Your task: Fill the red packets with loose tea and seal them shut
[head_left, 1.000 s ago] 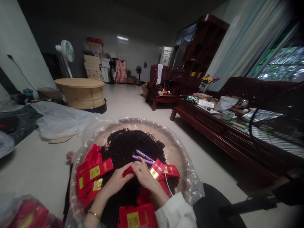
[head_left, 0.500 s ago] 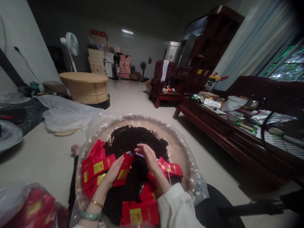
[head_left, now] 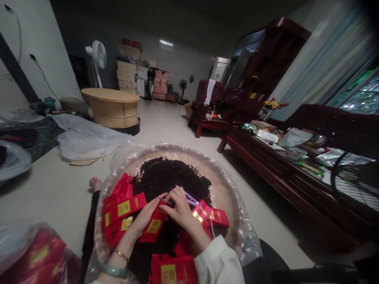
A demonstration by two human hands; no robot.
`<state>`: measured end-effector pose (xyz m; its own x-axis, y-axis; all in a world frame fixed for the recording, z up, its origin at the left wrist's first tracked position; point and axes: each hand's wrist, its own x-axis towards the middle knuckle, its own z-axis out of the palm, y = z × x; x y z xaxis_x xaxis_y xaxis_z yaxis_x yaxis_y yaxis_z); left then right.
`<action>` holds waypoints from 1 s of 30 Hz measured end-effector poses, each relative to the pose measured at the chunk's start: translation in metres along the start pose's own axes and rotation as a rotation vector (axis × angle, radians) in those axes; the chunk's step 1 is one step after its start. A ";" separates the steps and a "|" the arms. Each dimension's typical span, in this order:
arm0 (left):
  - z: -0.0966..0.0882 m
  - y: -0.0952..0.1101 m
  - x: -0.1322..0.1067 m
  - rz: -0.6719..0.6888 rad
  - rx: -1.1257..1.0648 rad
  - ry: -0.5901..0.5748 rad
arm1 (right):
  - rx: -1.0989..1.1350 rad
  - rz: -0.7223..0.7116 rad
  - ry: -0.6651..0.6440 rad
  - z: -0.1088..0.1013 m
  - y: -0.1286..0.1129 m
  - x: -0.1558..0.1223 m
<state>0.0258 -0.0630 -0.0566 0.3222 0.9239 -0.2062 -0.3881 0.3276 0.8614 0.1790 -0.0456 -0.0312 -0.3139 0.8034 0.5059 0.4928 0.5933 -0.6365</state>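
Note:
A red pouch (head_left: 154, 225) with a gold label stands upright over the dark loose leaves. My left hand (head_left: 147, 217), wearing a bangle and bracelet at the wrist, grips it along its left side. My right hand (head_left: 179, 207) closes on the pouch's top edge with thumb and fingers. Just behind the right hand lies a long purple tool (head_left: 191, 198), partly covered, its kind unclear. Dark, dry, tea-like leaves (head_left: 170, 175) are heaped in a round shallow basket (head_left: 226, 183) lined with clear plastic. More red pouches (head_left: 123, 208) lie around both hands.
At lower left sits a clear bag of red pouches (head_left: 41, 252). A bare foot (head_left: 95, 184) shows beside the basket. Plastic sheeting (head_left: 85, 136) lies on the floor near a round wooden stand (head_left: 114, 108). A cluttered dark wooden table (head_left: 266, 173) stands at right.
My right hand has come down from an open pose above the pouch and closed on its top edge. The purple tool shows more now. The view has shifted slightly.

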 end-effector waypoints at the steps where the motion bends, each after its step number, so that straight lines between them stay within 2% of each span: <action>1: 0.000 0.000 0.000 0.008 -0.001 -0.005 | 0.007 -0.014 -0.008 0.000 0.000 0.000; 6: 0.002 -0.001 -0.004 -0.010 -0.095 0.007 | 0.047 -0.005 -0.057 -0.002 -0.003 0.003; 11: 0.004 -0.002 -0.007 -0.178 -0.225 -0.055 | 0.011 0.011 -0.076 -0.003 -0.005 0.007; 16: 0.001 -0.001 -0.008 -0.320 -0.300 -0.158 | 0.030 -0.060 -0.095 -0.001 -0.003 0.011; 20: 0.001 0.000 -0.008 -0.312 -0.322 -0.165 | 0.039 -0.069 -0.105 -0.003 -0.002 0.014; 26: 0.005 0.001 -0.006 -0.175 -0.330 -0.105 | 0.044 -0.087 -0.111 -0.004 -0.001 0.019; 30: 0.005 0.003 -0.007 -0.316 -0.388 -0.103 | 0.038 -0.113 -0.074 0.002 0.001 0.020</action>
<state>0.0268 -0.0694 -0.0506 0.5516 0.7499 -0.3652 -0.5435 0.6553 0.5246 0.1719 -0.0285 -0.0230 -0.4253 0.7318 0.5325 0.4203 0.6808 -0.5999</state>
